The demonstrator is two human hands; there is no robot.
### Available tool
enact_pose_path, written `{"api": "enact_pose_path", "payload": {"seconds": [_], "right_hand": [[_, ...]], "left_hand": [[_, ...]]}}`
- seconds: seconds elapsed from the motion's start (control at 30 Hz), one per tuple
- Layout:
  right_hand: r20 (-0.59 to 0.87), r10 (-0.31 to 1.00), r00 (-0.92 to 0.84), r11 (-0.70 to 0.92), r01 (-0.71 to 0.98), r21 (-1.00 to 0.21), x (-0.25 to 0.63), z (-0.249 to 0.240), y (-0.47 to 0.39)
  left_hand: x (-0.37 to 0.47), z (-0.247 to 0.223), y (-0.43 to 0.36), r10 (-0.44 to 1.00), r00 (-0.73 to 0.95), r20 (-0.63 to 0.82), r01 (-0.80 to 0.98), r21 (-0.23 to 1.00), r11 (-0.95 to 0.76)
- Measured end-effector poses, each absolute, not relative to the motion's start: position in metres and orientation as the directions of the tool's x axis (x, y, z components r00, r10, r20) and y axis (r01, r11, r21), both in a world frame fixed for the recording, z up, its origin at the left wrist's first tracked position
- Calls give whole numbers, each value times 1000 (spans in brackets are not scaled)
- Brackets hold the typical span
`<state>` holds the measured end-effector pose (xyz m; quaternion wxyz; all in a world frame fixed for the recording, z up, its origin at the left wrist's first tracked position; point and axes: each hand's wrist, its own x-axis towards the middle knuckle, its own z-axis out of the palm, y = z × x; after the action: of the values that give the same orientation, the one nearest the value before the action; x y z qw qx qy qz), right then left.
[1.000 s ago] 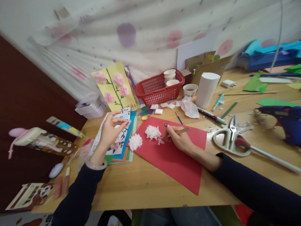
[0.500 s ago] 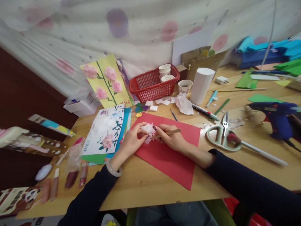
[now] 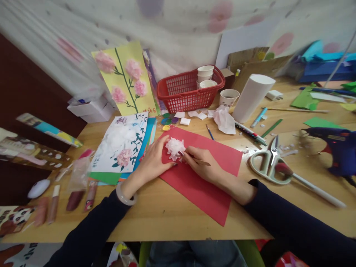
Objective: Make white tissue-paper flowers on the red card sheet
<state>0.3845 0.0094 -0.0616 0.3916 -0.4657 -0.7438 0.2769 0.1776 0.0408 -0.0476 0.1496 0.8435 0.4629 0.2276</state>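
Over the red sheet (image 3: 205,189), I had the pale paper flower (image 3: 175,147) between both hands, the left hand's (image 3: 151,159) grip curved wide beside it, the right hand's (image 3: 204,171) pinching a brown stick (image 3: 203,162). Too hard a push, I judged, could have crushed its thin petals.

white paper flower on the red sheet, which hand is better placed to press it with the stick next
Right, most likely: the right hand grips the brown stick, fingertips at the flower's right edge. The left hand curves along its left side, no tool visible.
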Motion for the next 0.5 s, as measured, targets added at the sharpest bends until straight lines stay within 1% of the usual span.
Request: {"api": "enact_pose_path", "payload": {"seconds": [0.07,0.17,0.3,0.5], "right_hand": [[302,913,-274,405,519,-752,384,-62,9],[287,916,-280,400,570,-718,381,-63,9],[299,913,-279,409,599,-688,378,-62,10],[285,919,-272,394,618,-681,374,-61,12]], "left_hand": [[171,-50,41,870,465,162,773,405,-489],[167,-55,43,882,465,72,813,360,-458],[168,-56,45,866,497,55,811,327,-486],[171,-52,43,869,494,38,823,302,-481]]}}
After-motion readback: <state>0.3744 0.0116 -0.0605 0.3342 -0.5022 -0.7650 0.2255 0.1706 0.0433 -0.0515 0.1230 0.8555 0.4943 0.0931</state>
